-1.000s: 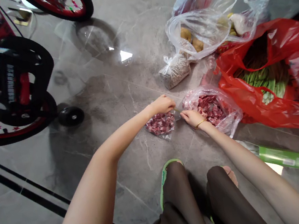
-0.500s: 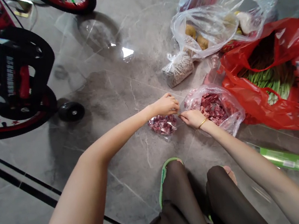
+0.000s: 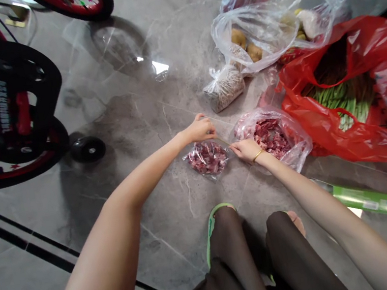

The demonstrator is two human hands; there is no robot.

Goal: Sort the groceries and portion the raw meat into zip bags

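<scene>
Between my two hands a thin tan strand, perhaps a tie or band, is pulled taut. My left hand is closed on its left end, just above a small clear bag of chopped meat on the floor. My right hand, a gold bangle at its wrist, pinches the other end. Right behind that hand, an opened plastic bag holds more cut red meat.
A red bag with green vegetables lies at right, a clear bag with potatoes above it. A tied bag of grain-like stuff and a green package lie nearby. A child's bicycle stands at left.
My hands have moved apart, the left going leftward, and the strand between them is now stretched longer. More of the small meat bag shows. The whole view has shifted slightly.
</scene>
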